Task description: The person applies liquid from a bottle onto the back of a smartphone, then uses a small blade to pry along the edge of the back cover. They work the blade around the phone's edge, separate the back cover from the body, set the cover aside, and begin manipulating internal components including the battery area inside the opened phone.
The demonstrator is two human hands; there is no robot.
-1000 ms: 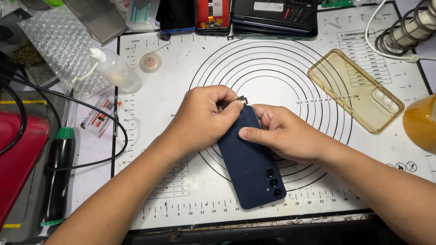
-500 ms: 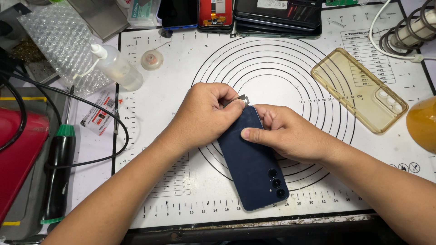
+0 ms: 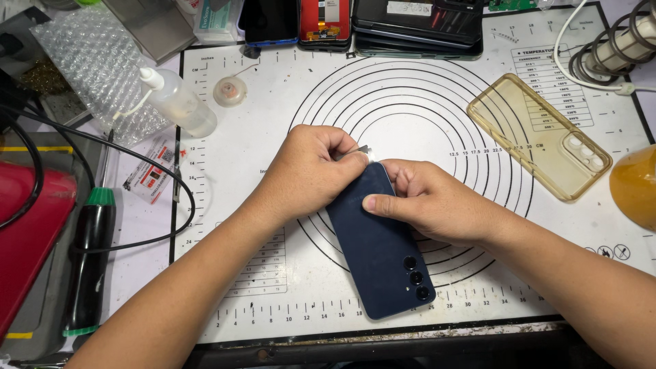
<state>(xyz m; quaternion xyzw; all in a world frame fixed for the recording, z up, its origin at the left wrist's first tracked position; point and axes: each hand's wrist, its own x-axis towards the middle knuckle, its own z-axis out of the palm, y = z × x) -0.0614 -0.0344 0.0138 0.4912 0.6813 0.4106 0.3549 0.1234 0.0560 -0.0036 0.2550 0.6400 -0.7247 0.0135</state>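
A white work mat (image 3: 225, 205) printed with rulers and concentric rings is seen from above on a cluttered desk. At the desk's left edge a red object (image 3: 27, 232) and a green-capped black tool (image 3: 92, 260) are placed, with a clear squeeze bottle (image 3: 179, 104) near the mat's far left corner. At the mat's centre a dark blue phone (image 3: 379, 260) is laid face down, tilted, its camera end toward the near edge. The left hand (image 3: 307, 171) is curled at the phone's top corner, a thin metal tool (image 3: 357, 152) pinched between its fingers. The right hand (image 3: 427, 201) is closed around the phone's upper part, thumb pressed across its back. A yellowed clear phone case (image 3: 536, 137) is set near the mat's right edge.
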